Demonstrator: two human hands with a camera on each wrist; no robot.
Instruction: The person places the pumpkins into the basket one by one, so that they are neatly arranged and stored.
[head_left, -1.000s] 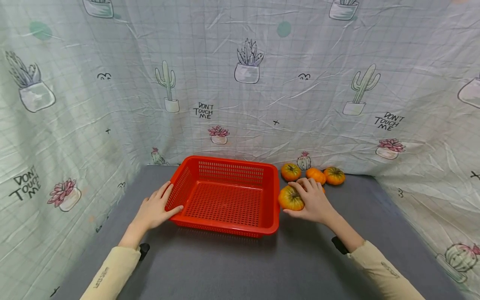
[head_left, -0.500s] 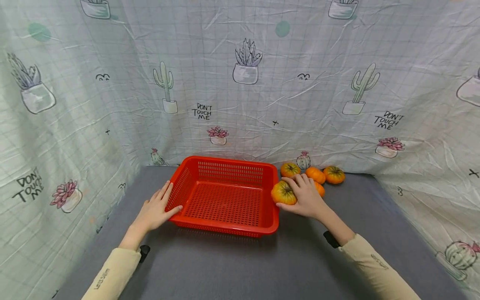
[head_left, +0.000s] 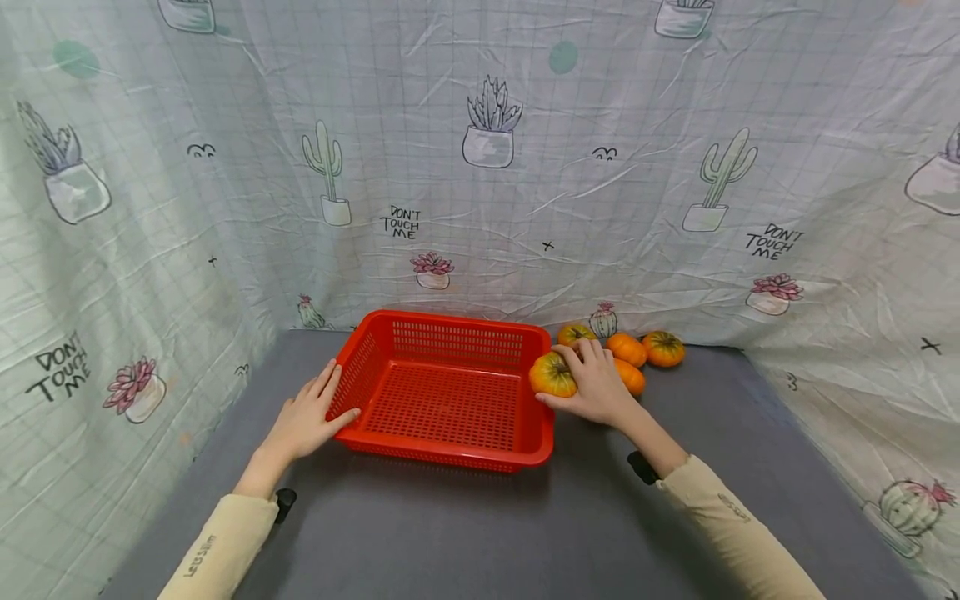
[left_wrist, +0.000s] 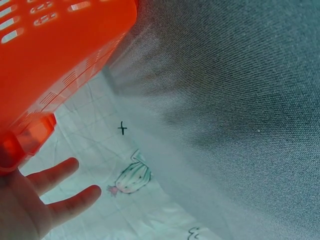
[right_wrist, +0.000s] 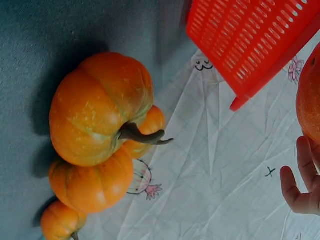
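Note:
My right hand grips a small orange pumpkin from its right side and has it at the right rim of a red plastic basket. Part of that held pumpkin shows at the edge of the right wrist view, fingertips beneath it. My left hand rests at the basket's left rim, thumb over the front left corner. In the left wrist view, two straight fingers reach past the rim. The slotted floor of the basket has nothing on it.
Several more pumpkins stand on the grey table right of the basket, including a large one with a curved dark stem. A pale cloth printed with cacti hangs behind and along both sides.
My right hand has carried the pumpkin leftward and slightly up, from beside the basket to over its right rim. The left hand and basket have stayed in place.

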